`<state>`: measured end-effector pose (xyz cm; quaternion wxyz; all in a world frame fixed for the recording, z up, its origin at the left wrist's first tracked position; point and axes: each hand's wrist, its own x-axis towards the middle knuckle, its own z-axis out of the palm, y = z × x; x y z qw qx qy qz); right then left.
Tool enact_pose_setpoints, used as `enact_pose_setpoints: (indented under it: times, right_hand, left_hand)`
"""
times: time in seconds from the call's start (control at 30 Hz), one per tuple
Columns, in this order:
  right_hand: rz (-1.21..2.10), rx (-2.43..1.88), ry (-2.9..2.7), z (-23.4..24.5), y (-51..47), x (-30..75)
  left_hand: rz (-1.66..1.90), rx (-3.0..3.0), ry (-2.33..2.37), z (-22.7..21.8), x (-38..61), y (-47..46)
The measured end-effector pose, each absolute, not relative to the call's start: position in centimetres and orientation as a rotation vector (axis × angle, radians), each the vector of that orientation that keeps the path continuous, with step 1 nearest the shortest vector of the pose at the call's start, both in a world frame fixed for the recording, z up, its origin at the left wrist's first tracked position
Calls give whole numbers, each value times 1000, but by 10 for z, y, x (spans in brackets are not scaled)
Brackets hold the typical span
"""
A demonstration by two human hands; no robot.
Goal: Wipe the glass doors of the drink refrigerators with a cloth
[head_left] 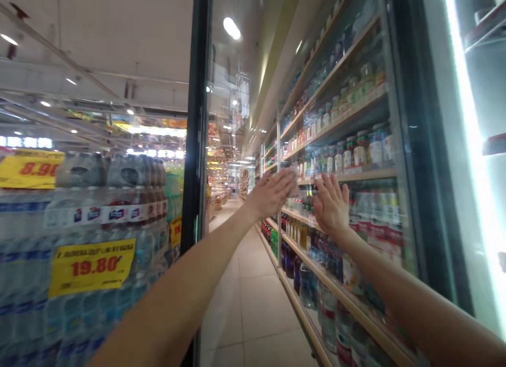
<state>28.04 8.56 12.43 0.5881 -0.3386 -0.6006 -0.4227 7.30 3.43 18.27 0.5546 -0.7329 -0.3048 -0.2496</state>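
"Head view, hands?"
"L hand open, flat, fingertips blurred; R hand open too, fingers apart."
"And the door?"
"Glass door right by both hands, top + bottom cut off. Palm contact w/ glass: can't tell."
"Rest?"
"Bottles in the pane, thru it or mirrored, can't tell; labels too blurry. L forearm hides pt of the wrapped bottle stack; yellow sign, small print unreadable."

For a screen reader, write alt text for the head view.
A person's left hand and right hand are raised, open, before a dark-framed glass door. Bottle-filled shelves show in it; yellow price signs front stacked bottles at left.
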Motion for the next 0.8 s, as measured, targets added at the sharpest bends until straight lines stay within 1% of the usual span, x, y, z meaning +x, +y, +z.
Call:
enact_pose_setpoints:
  times: [0.13,0.2,0.27,0.37,0.43,0.5,0.6,0.67,0.73,0.8]
  right_hand:
    - [-973,-795,-1415,124,86,280]
    - [-978,-808,-1415,124,86,278]
    - [-992,-826,-1410,124,85,276]
    - [-1030,-851,-1420,124,84,277]
    - [-1070,-843,-1446,124,84,282]
    - [-1120,-816,-1508,125,85,292]
    - [-1155,-796,-1549,125,86,308]
    - [-1125,-827,-1495,123,88,313]
    - [-1096,-853,-1444,122,88,315]
    - [-1089,-855,-1440,121,89,314]
  left_hand:
    - [-1119,-1324,-1137,216,22,27]
    - [-1215,-1219,-1208,218,18,27]
    - [-1088,-1344,-1114,205,32,29]
    - [-692,-1673,-783,178,63,34]
    - [-517,-1780,-645,173,69,35]
    - [-578,-1741,-711,183,58,33]
    - [-966,-1477,-1009,206,35,30]
    - [-1108,-1370,-1102,208,34,30]
    - [-1017,-1462,-1015,191,51,33]
    - [-772,-1632,-787,162,76,38]
